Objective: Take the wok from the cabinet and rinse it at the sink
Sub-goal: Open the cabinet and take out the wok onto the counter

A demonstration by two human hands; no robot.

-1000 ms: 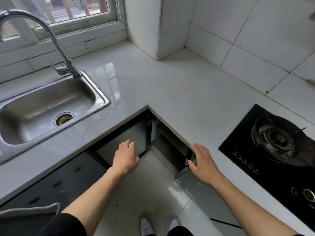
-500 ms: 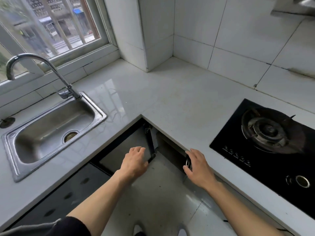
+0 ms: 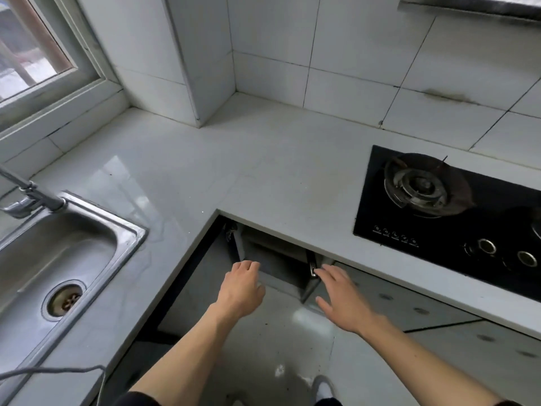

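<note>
Standing in the inner corner of the L-shaped counter (image 3: 263, 159), toe of one shoe (image 3: 322, 386) just visible on the floor tiles below. Both forearms out low, under the level of the counter's front edge. My left hand (image 3: 241, 291) hangs in front of the open corner cabinet (image 3: 278, 260), fingers loosely curled, gripping nothing, knuckles at the edge of the left door (image 3: 235, 247), which stands swung outward. My right hand (image 3: 341, 300) is spread flat, fingers apart and empty, fingertips (image 3: 325, 271) just beside the metal handle (image 3: 312, 269) on the edge of the right door. Between the two hands the opening is dark; I can make out a shelf edge and a back wall, no more. The wok is not visible from here; going by the task it should lie inside that opening, forward and down from both hands, under the counter lip. Cannot tell its handle direction or which hand it sits nearer; both hands are about equally close to the gap, left perhaps a little more square to it. My judgement: doors are open enough, reach-in not yet begun, and I would need to stoop to see the inside. Further out, the sink (image 3: 128, 230) sits at the counter's left edge, basin bare, drain (image 3: 64, 300) open, faucet (image 3: 32, 194) at its back rim. Gas stove (image 3: 439, 218) set in the counter's right run. Window (image 3: 38, 54) far left, tiled wall behind.
</note>
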